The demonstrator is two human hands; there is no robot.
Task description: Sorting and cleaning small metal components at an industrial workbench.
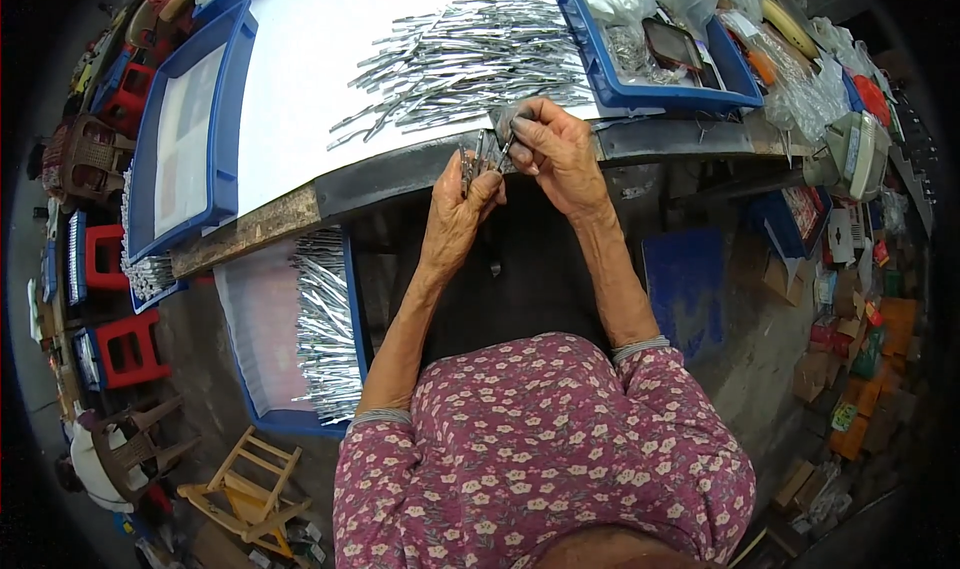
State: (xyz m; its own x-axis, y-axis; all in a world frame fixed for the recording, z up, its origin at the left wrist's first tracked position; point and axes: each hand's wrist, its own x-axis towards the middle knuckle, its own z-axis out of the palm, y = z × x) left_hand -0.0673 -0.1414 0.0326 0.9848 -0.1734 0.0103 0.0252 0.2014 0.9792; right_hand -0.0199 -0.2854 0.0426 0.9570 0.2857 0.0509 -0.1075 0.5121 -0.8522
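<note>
My left hand (pixel 460 209) is closed round a few slim silvery metal rods (pixel 481 155), which stick up above the fingers. Close beside it, my right hand (pixel 562 159) pinches the end of one such rod, and a dark grey scrap like cloth or rubber (pixel 502 119) shows at its fingertips. Both hands are at the table's front edge. Just beyond them, a broad heap of the same metal rods (pixel 470 64) lies on a white sheet (pixel 290 89). The fingers partly hide how the held rods sit.
An empty-looking blue tray (pixel 232 119) sits at the table's left, and another blue tray (pixel 660 97) with plastic bags at the right. Below left, a blue-rimmed tray (pixel 250 389) holds more rods. Red stools (pixel 133 351), a wooden chair (pixel 250 489) and cardboard boxes (pixel 812 377) stand around.
</note>
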